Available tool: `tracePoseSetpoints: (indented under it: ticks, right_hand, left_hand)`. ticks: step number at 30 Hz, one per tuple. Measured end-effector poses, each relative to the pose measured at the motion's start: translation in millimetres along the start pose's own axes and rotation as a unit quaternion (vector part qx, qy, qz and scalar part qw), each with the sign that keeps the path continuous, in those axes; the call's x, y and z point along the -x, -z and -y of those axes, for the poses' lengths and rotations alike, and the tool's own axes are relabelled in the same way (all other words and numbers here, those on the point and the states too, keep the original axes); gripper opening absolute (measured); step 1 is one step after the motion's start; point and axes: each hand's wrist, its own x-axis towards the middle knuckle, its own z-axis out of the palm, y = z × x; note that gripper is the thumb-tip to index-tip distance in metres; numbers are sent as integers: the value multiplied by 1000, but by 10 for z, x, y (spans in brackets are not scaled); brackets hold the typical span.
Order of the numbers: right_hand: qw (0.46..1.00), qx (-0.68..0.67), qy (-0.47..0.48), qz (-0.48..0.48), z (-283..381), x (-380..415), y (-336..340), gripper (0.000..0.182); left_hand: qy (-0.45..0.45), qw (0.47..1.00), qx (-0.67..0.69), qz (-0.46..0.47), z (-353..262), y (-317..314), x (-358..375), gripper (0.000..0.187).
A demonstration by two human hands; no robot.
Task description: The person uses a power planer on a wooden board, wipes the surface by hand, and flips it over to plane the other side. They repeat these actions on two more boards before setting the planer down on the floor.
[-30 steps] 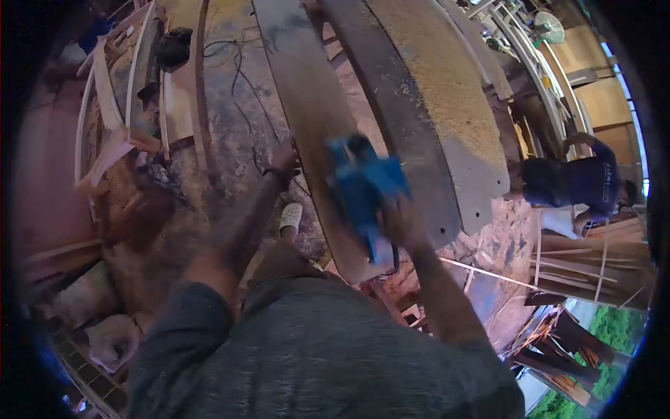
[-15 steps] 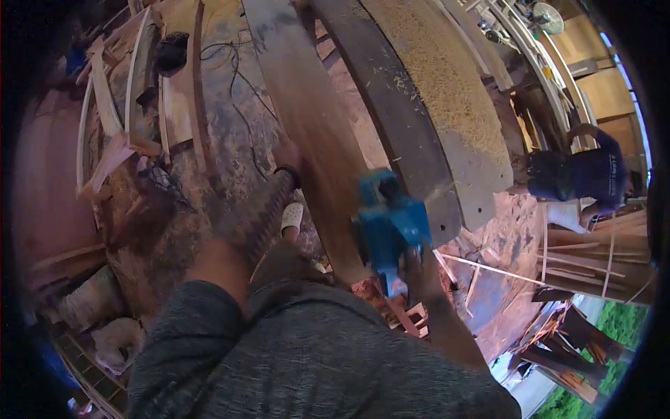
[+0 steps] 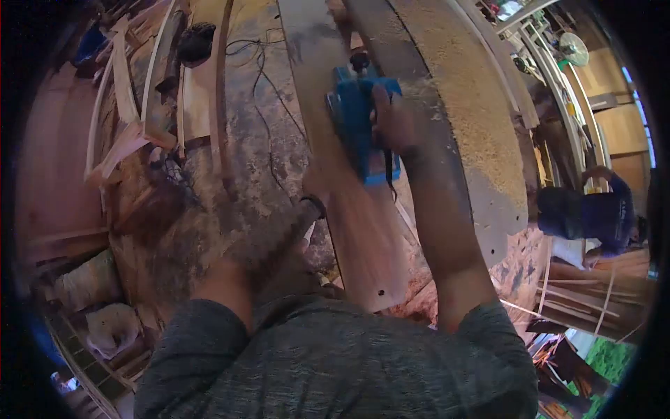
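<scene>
A blue electric planer sits on a long wooden board that runs away from me. My right hand is closed around the planer's handle, and a dark cord hangs off its rear. At the board's left edge my left hand touches the wood; it wears a dark wristband, and its fingers are blurred. The near end of the board has a small dark hole and shows a reddish grain.
Right of the board lie a grey plank and another plank covered in shavings. A person bends over at the far right. Wood pieces lie on the left, with a black cable on the dusty ground.
My right hand has pushed the planer forward along the board, away from my body, baring the board's near end. My left hand stays at the left edge. The view has shifted slightly.
</scene>
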Motion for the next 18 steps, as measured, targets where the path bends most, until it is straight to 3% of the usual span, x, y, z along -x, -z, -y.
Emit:
tracePoseSetpoints:
  ticks: [4, 5, 7, 8, 9, 10, 12, 13, 14, 15, 16, 18]
  right_hand:
    - [999, -40, -14, 34, 201, -900, -267, 58]
    - [997, -53, -32, 49, 280, -1094, -331, 58]
    - [997, -54, -12, 45, 387, -1496, -457, 58]
    - [998, -56, 0, 42, 420, -1736, -536, 58]
    - [997, -13, 61, 33, 302, -2180, -651, 59]
    - [992, 29, 124, 24, 79, -2714, -794, 59]
    - [980, 52, 187, 32, 107, -2949, -954, 59]
    - [982, 33, 182, 48, 126, -2967, -995, 58]
    - [983, 16, 170, 65, 213, -2812, -982, 57]
    - [985, 4, 152, 81, 243, -2587, -925, 56]
    - [986, -3, 141, 93, 287, -2417, -800, 55]
    - [985, 22, 163, 58, 311, -1899, -547, 51]
  left_hand:
    - [4, 999, 50, -16, 234, -193, -38, 44]
    - [32, 981, 187, -44, 451, -347, -115, 46]
    - [-27, 995, 6, -91, 653, -541, -93, 49]
    - [-5, 995, 34, -94, 601, -543, -68, 50]
    - [18, 993, 62, -99, 532, -534, -37, 51]
    - [93, 970, 208, -85, 201, -365, 64, 53]
    - [51, 971, 207, -112, 333, -359, -78, 51]
    - [-61, 986, 54, -145, 597, -385, -186, 48]
    - [-168, 967, -101, -165, 851, -426, -182, 47]
    - [-91, 988, 61, -108, 818, -390, -78, 49]
    - [-14, 973, 226, -51, 565, -357, -89, 52]
    - [65, 928, 367, 8, 16, -203, 53, 57]
